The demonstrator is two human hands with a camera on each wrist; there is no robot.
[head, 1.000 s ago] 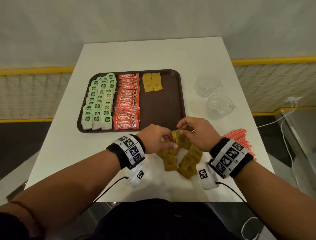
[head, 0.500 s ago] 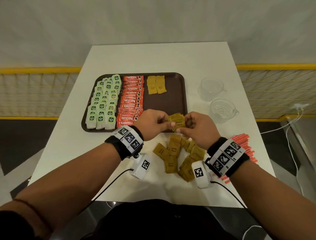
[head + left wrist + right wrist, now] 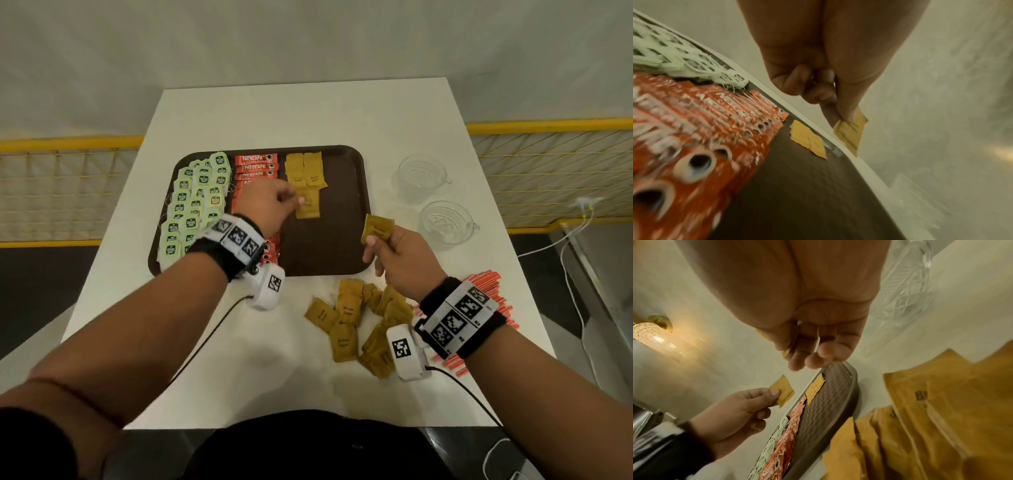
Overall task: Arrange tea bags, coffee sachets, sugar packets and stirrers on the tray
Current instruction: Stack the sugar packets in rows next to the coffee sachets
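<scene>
Far left on the brown tray (image 3: 359, 192), the green tea bags (image 3: 191, 209) sit in overlapping rows, filling that side from the far rim to the near rim. Just beside them runs the column of orange coffee sachets (image 3: 255, 167), stacked like shingles, and the left forearm crosses over its near half. Now the left hand (image 3: 265, 209): it is out over the middle of the tray, thumb and forefinger pinching a brown sugar packet (image 3: 307, 205) by its left edge, other fingers curled in. The left wrist view shows that packet (image 3: 851, 134) hanging from the fingertips; whether it touches the tray I cannot tell. It sits just this side of two sugar packets lying flat (image 3: 306, 170) at the far rim.

Moving right, the right hand (image 3: 400, 257) is over the tray's near right corner, gripping another brown sugar packet (image 3: 377, 229) upright between thumb and fingers, well apart from the left hand's one. Below it, on the white table (image 3: 308, 113), a loose heap of sugar packets (image 3: 356, 322) lies off the tray. Two clear glass cups (image 3: 442, 222) stand right of the tray, and orange stirrers (image 3: 493, 284) lie at the right edge, partly under the right wrist.
</scene>
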